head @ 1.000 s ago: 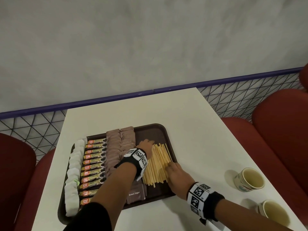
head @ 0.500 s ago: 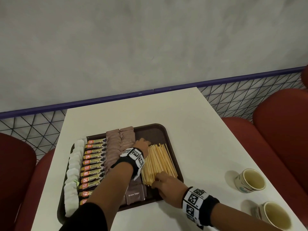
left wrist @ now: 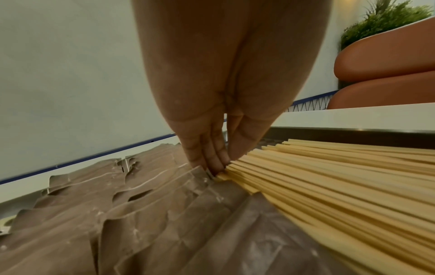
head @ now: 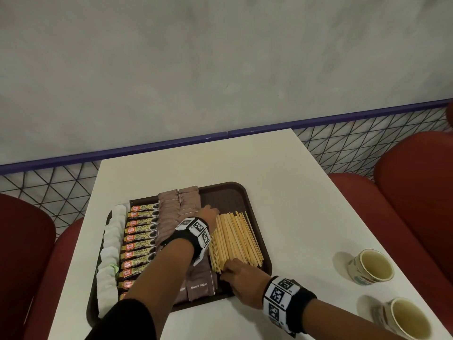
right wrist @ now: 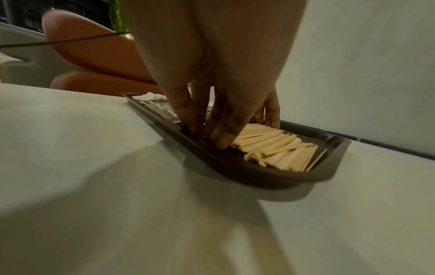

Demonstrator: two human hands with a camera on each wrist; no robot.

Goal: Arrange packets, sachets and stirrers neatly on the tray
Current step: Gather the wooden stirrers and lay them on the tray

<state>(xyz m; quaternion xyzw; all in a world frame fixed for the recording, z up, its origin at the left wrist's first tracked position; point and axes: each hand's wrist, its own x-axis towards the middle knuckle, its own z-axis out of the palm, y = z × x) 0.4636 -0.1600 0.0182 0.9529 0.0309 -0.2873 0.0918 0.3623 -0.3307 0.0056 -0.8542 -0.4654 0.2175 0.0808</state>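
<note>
On the brown tray (head: 235, 190), white sachets (head: 110, 244), coffee granule sticks (head: 141, 238) and brown sugar packets (head: 176, 212) lie in rows. Remaining work appears to be the wooden stirrers (head: 235, 240), fanned at the right. Left hand (head: 207, 214) and right hand (head: 242, 278) press straight, close-set fingers against their ends.

"Brown Sugar" printed white on brown sachet (head: 201, 285) at tray's 6 o'clock edge. "GRANULES" on gold-black stick packets (head: 141, 238), row toward tray's 9 o'clock; their orange-red logo too small to read.
</note>
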